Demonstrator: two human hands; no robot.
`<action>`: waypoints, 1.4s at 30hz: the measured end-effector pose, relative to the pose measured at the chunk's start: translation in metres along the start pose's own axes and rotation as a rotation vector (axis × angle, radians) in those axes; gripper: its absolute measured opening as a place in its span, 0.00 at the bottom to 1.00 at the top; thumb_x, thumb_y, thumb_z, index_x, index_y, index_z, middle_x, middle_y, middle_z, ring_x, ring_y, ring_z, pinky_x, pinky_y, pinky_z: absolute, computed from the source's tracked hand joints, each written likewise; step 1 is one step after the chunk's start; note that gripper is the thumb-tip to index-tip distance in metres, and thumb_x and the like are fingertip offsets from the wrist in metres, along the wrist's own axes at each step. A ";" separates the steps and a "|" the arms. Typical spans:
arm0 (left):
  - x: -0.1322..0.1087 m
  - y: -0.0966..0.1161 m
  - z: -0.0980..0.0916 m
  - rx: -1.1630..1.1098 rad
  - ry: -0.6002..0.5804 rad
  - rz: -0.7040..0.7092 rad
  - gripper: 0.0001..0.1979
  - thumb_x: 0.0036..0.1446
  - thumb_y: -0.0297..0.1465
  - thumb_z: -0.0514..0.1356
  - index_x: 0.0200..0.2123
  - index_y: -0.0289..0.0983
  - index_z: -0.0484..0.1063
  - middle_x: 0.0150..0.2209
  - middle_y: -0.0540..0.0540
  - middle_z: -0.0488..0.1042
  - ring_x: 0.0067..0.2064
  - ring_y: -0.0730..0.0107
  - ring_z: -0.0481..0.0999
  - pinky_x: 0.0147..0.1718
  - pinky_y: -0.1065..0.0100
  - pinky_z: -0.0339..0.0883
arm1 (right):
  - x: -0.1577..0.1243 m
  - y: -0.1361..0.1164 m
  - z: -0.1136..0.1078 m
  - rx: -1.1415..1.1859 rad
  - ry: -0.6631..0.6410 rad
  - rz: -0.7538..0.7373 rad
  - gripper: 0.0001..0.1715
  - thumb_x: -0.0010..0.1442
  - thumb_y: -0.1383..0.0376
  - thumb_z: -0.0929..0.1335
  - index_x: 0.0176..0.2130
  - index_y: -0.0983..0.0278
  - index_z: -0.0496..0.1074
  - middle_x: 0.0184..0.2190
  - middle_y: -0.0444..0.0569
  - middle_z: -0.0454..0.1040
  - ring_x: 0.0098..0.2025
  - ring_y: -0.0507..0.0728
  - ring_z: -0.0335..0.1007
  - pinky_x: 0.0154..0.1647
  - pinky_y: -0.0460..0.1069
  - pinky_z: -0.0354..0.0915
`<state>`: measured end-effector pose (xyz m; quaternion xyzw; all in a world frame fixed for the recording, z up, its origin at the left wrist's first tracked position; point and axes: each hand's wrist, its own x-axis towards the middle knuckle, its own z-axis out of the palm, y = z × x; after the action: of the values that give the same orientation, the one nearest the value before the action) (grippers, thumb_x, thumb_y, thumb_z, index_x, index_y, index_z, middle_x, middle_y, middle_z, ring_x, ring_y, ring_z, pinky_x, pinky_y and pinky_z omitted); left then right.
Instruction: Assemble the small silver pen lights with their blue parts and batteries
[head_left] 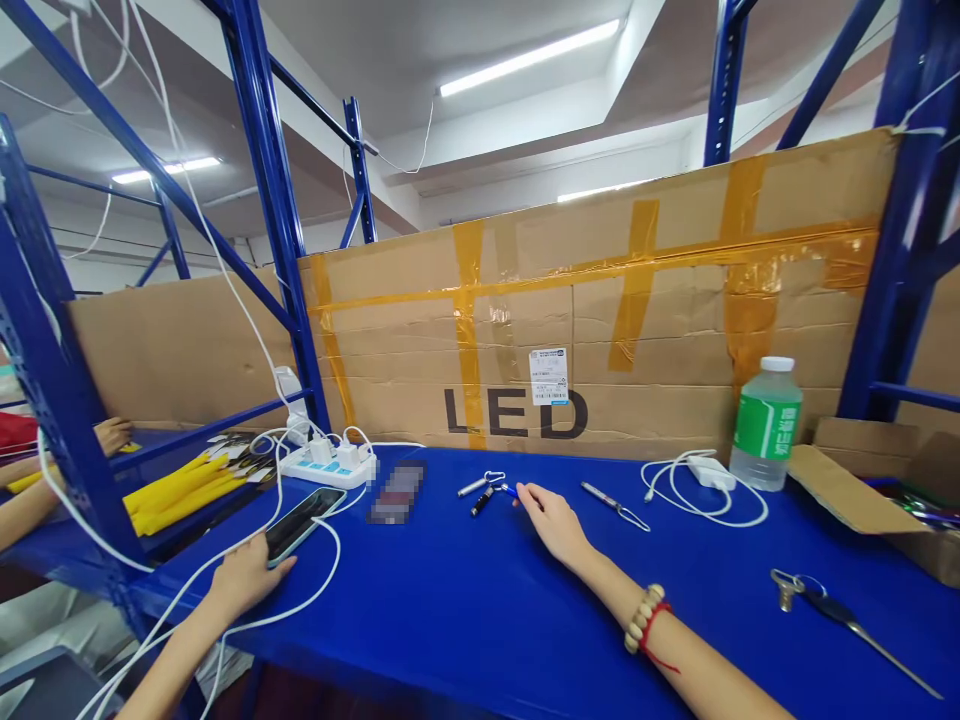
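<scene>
Hands well apart: left hand (244, 580) at the near end of a flat dark-screened phone (306, 520), grip unclear; right hand (553, 520) pinches a slim blue rod (510, 491) beside a silver stick (472, 487) and black stub (481, 502) on blue tabletop (450, 600), handling seemingly underway, looped silver-grey pen (600, 494) untouched.

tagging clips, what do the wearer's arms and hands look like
The left hand and right hand are bare, with no sleeves showing. The right wrist wears a bracelet of pale round beads and a red cord with a loose tail.
</scene>
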<state>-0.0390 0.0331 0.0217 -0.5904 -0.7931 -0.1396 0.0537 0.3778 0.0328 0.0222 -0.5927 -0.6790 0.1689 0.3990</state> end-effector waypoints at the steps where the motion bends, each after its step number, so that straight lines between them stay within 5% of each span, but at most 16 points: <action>1: -0.009 0.008 -0.001 0.018 0.041 -0.040 0.36 0.43 0.42 0.50 0.49 0.18 0.61 0.47 0.26 0.66 0.50 0.41 0.64 0.45 0.54 0.59 | -0.001 -0.002 -0.001 -0.011 -0.008 0.002 0.28 0.59 0.48 0.52 0.29 0.60 0.69 0.24 0.43 0.70 0.29 0.53 0.65 0.29 0.45 0.53; 5: -0.049 0.058 -0.020 -0.174 0.201 0.152 0.30 0.46 0.41 0.49 0.46 0.23 0.65 0.46 0.29 0.67 0.52 0.44 0.61 0.49 0.52 0.55 | -0.001 -0.003 -0.002 -0.036 -0.035 -0.018 0.26 0.59 0.48 0.54 0.28 0.60 0.69 0.25 0.42 0.71 0.29 0.53 0.65 0.28 0.44 0.52; 8: -0.080 0.115 -0.048 -0.597 0.108 0.429 0.23 0.51 0.44 0.49 0.44 0.36 0.67 0.46 0.42 0.69 0.49 0.58 0.65 0.49 0.58 0.58 | 0.001 0.000 0.000 -0.033 -0.062 -0.042 0.25 0.58 0.48 0.55 0.29 0.60 0.70 0.26 0.42 0.72 0.31 0.53 0.66 0.29 0.45 0.54; 11: -0.100 0.183 -0.065 -0.971 -0.091 0.545 0.17 0.56 0.40 0.49 0.44 0.40 0.66 0.46 0.45 0.68 0.47 0.64 0.67 0.47 0.64 0.60 | 0.005 0.005 0.004 -0.012 -0.074 -0.069 0.24 0.58 0.49 0.56 0.30 0.60 0.71 0.28 0.43 0.73 0.31 0.53 0.66 0.30 0.45 0.56; 14: -0.097 0.246 -0.051 -1.116 -0.045 0.661 0.13 0.57 0.35 0.48 0.44 0.40 0.65 0.46 0.46 0.68 0.49 0.66 0.64 0.50 0.64 0.56 | 0.008 0.012 0.006 0.021 -0.076 -0.118 0.21 0.57 0.51 0.58 0.34 0.60 0.72 0.32 0.44 0.74 0.34 0.54 0.67 0.33 0.46 0.59; 18: -0.066 0.300 0.003 -1.232 -0.090 0.695 0.11 0.57 0.31 0.47 0.40 0.39 0.66 0.43 0.46 0.68 0.49 0.67 0.64 0.51 0.64 0.54 | 0.013 0.021 0.004 0.015 -0.079 -0.136 0.19 0.57 0.54 0.59 0.35 0.62 0.72 0.33 0.46 0.74 0.35 0.55 0.68 0.34 0.47 0.60; 21: -0.045 0.314 0.041 -1.412 -0.276 0.534 0.12 0.55 0.31 0.45 0.35 0.36 0.68 0.40 0.45 0.70 0.45 0.66 0.67 0.48 0.65 0.57 | 0.017 0.026 0.001 0.014 -0.110 -0.103 0.20 0.57 0.53 0.59 0.36 0.62 0.72 0.27 0.45 0.74 0.30 0.54 0.69 0.31 0.46 0.61; 24: -0.035 0.316 0.057 -1.577 -0.471 0.356 0.13 0.52 0.31 0.45 0.31 0.34 0.68 0.35 0.44 0.70 0.40 0.65 0.69 0.44 0.65 0.60 | 0.023 0.030 0.000 0.023 -0.098 -0.123 0.18 0.56 0.55 0.61 0.41 0.60 0.72 0.35 0.45 0.75 0.37 0.55 0.70 0.37 0.48 0.62; 28: -0.032 0.314 0.053 -1.711 -0.646 0.233 0.14 0.51 0.33 0.46 0.31 0.33 0.68 0.33 0.44 0.71 0.40 0.65 0.70 0.41 0.67 0.61 | 0.028 0.033 0.002 0.048 -0.101 -0.128 0.18 0.57 0.55 0.61 0.43 0.58 0.72 0.43 0.44 0.73 0.43 0.57 0.68 0.43 0.49 0.61; 31: -0.035 0.314 0.049 -1.732 -0.758 0.279 0.16 0.52 0.34 0.45 0.31 0.32 0.69 0.34 0.43 0.72 0.42 0.64 0.69 0.41 0.67 0.61 | 0.029 0.033 0.003 0.088 -0.119 -0.097 0.19 0.57 0.54 0.61 0.43 0.60 0.72 0.41 0.46 0.74 0.40 0.57 0.69 0.41 0.50 0.63; 38: -0.040 0.313 0.044 -1.779 -0.811 0.280 0.20 0.53 0.34 0.43 0.33 0.30 0.72 0.39 0.41 0.73 0.47 0.61 0.68 0.49 0.65 0.58 | 0.029 0.032 0.003 0.323 -0.182 -0.142 0.21 0.54 0.55 0.64 0.42 0.65 0.73 0.42 0.50 0.74 0.44 0.58 0.68 0.48 0.52 0.62; 42: -0.033 0.311 0.043 -1.724 -1.008 0.306 0.22 0.53 0.35 0.43 0.32 0.28 0.73 0.35 0.41 0.75 0.46 0.59 0.69 0.51 0.63 0.55 | 0.028 0.032 0.004 0.329 -0.180 -0.121 0.20 0.52 0.56 0.65 0.40 0.65 0.74 0.41 0.49 0.74 0.44 0.58 0.68 0.48 0.52 0.62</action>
<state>0.2705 0.0969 0.0210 -0.5136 -0.2677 -0.3908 -0.7154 0.3965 0.0681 0.0069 -0.4602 -0.7095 0.3055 0.4375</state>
